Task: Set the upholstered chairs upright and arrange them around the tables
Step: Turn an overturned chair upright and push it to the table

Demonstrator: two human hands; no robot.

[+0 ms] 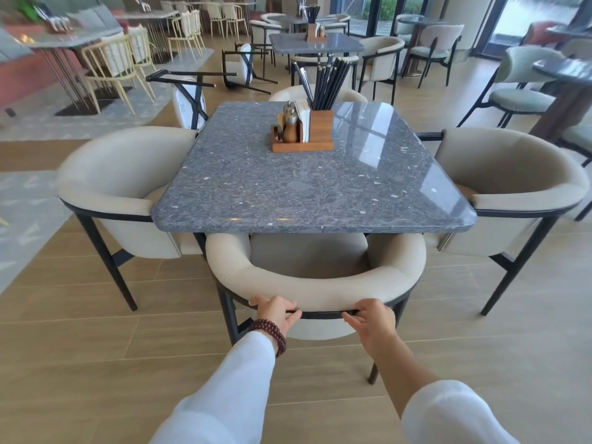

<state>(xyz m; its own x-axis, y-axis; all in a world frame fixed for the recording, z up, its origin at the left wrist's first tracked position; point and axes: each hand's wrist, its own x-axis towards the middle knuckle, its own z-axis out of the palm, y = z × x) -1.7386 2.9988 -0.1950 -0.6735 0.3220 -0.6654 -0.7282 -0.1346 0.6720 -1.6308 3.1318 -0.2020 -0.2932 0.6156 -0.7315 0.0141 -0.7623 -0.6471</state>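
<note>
A cream upholstered chair (315, 290) stands upright at the near side of the grey stone table (307, 184), its seat tucked under the tabletop. My left hand (277, 312) grips the black frame rail under the chair's curved back. My right hand (371, 318) holds the same rail further right. Matching chairs stand upright at the table's left (121, 181) and right (512, 184), and another chair's back (288, 92) shows at the far side. Beyond the table's far left corner, two chairs lie tipped over: one (189, 100) close by, the other (240, 67) further back.
A wooden caddy (302, 129) with grinders, napkins and dark sticks sits on the table. Another grey table (315, 43) with chairs stands behind. Yellow wire chairs (112, 62) stand on a patterned rug at the left. More tables and pale green chairs (519, 88) are at the right.
</note>
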